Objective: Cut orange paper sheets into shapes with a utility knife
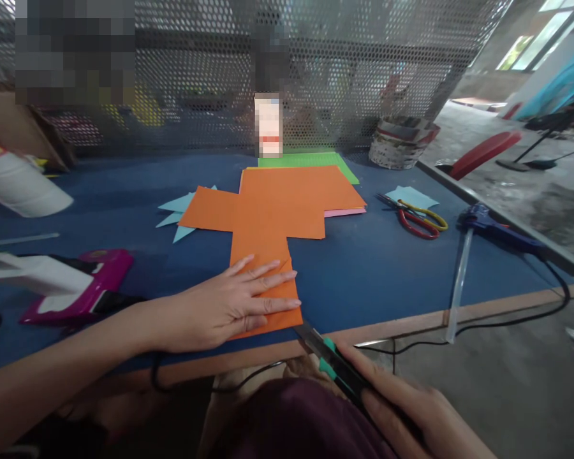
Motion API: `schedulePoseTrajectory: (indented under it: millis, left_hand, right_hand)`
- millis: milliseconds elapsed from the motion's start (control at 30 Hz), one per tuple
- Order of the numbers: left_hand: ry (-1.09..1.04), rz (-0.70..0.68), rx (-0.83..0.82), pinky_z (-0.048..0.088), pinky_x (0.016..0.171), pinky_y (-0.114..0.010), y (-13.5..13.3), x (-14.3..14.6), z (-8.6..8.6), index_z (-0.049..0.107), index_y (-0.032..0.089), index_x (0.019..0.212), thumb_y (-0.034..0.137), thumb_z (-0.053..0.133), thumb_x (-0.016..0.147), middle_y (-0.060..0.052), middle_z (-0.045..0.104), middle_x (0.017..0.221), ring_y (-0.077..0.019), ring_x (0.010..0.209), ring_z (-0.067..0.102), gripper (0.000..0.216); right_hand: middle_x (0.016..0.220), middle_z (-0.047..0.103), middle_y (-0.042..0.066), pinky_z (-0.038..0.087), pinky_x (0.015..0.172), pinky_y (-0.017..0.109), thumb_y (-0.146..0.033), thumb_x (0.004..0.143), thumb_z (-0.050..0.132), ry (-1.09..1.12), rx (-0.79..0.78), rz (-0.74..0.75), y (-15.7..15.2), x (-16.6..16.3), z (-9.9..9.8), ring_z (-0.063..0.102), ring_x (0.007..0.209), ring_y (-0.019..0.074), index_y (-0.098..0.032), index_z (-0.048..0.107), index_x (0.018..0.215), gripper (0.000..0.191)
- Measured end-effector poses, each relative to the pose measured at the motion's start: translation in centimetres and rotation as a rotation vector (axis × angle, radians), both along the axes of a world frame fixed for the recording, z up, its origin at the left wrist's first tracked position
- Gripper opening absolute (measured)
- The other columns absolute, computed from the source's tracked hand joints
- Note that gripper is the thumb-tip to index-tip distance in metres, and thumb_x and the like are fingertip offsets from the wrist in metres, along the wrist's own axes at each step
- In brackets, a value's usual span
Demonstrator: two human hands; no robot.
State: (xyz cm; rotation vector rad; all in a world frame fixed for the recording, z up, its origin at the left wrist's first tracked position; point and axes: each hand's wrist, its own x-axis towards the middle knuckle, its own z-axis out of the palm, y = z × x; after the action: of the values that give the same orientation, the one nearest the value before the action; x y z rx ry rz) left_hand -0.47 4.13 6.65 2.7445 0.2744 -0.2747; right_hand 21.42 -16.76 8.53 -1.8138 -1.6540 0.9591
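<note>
Teal and black plastic marks the utility knife that the right hand grips closed around the handle, its blade tip sitting at the near right corner of the orange card sheet. The left hand lies flat and open on the sheet's near tab, fingers spread and pointing toward the blade. That looks to be the risk: the fingertips sit close to the cutting line, so a slip of the blade across the smooth card could catch them, and the tab overhangs close to the table edge, where the card could buckle or tear. The sheet is matte, cross-shaped, with crisp straight edges, lying on a dark blue table top with a wooden rim. Left of it sits a glossy magenta glue gun; right, a blue glue gun with a clear stick and a black cord. Farther back lie red-and-yellow scissors, pale blue paper offcuts, green paper, and a perforated metal screen.
</note>
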Motion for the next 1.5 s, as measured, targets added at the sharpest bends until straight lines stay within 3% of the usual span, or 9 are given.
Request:
schedulePoseTrajectory:
  millis: [133, 400, 633, 800, 967, 1167, 1500]
  left_hand:
    - [-0.029, -0.001, -0.022, 0.004, 0.115, -0.063, 0.1, -0.1, -0.1, 0.023, 0.051, 0.144, 0.041, 0.032, 0.101, 0.008, 0.005, 0.16, -0.0289, 0.147, 0.004, 0.045]
    - [0.002, 0.003, -0.032, 0.0, 0.115, -0.062, 0.1, -0.1, -0.1, 0.021, 0.05, 0.145, 0.047, 0.027, 0.101, 0.009, 0.002, 0.16, -0.0276, 0.148, -0.001, 0.044]
    - [-0.027, 0.0, -0.059, -0.003, 0.116, -0.059, 0.3, -0.1, -0.3, 0.023, 0.047, 0.146, 0.049, 0.025, 0.101, 0.009, 0.004, 0.16, -0.0243, 0.148, -0.002, 0.044]
    - [-0.063, 0.034, -0.074, 0.0, 0.117, -0.053, 0.7, 0.1, -0.5, 0.019, 0.045, 0.147, 0.049, 0.022, 0.102, 0.009, 0.015, 0.159, -0.0183, 0.148, 0.005, 0.046]
    - [-0.107, 0.024, -0.054, 0.005, 0.118, -0.047, 1.1, 0.1, -0.8, 0.021, 0.041, 0.148, 0.047, 0.022, 0.102, 0.006, 0.022, 0.158, -0.0162, 0.147, 0.013, 0.046]
    - [-0.118, -0.01, -0.025, 0.004, 0.118, -0.047, 1.2, 0.0, -1.1, 0.017, 0.04, 0.149, 0.049, 0.022, 0.102, 0.005, 0.021, 0.159, -0.0167, 0.148, 0.012, 0.048]
    - [-0.143, 0.003, -0.032, 0.001, 0.118, -0.043, 1.3, -0.1, -1.6, 0.02, 0.039, 0.149, 0.047, 0.022, 0.102, 0.006, 0.02, 0.159, -0.0173, 0.148, 0.011, 0.048]
  right_hand:
    - [0.128, 0.065, -0.003, 0.049, 0.097, 0.024, -0.028, 0.094, 0.043, 0.03, 0.03, 0.042, -0.2, -0.4, 0.2, 0.065, 0.111, 0.0181, -0.032, 0.047, 0.142, 0.048]
    - [0.129, 0.065, -0.001, 0.048, 0.098, 0.026, -0.03, 0.095, 0.046, -0.053, 0.073, -0.075, -1.2, -1.5, -1.0, 0.064, 0.113, 0.0185, -0.028, 0.056, 0.135, 0.041]
    - [0.125, 0.068, 0.001, 0.051, 0.092, 0.025, -0.032, 0.098, 0.044, -0.008, 0.045, -0.08, -1.5, -2.0, -0.9, 0.067, 0.108, 0.0175, -0.027, 0.049, 0.14, 0.043]
    - [0.135, 0.061, 0.0, 0.041, 0.104, 0.03, -0.033, 0.1, 0.039, 0.001, 0.007, -0.061, -1.6, -2.3, -0.8, 0.054, 0.126, 0.0174, -0.027, 0.038, 0.146, 0.047]
    - [0.124, 0.068, -0.002, 0.037, 0.108, 0.035, -0.036, 0.101, 0.037, 0.005, -0.003, -0.054, -1.8, -2.3, -1.2, 0.05, 0.129, 0.0177, -0.03, 0.037, 0.147, 0.046]
    - [0.14, 0.056, -0.003, 0.037, 0.106, 0.025, -0.037, 0.102, 0.037, 0.072, 0.031, -0.054, -2.3, -2.7, -0.9, 0.052, 0.127, 0.0121, -0.031, 0.036, 0.147, 0.045]
    - [0.142, 0.054, -0.003, 0.034, 0.111, 0.035, -0.042, 0.1, 0.042, 0.136, 0.006, -0.094, -2.1, -3.1, -1.6, 0.05, 0.13, 0.0183, -0.032, 0.04, 0.145, 0.047]
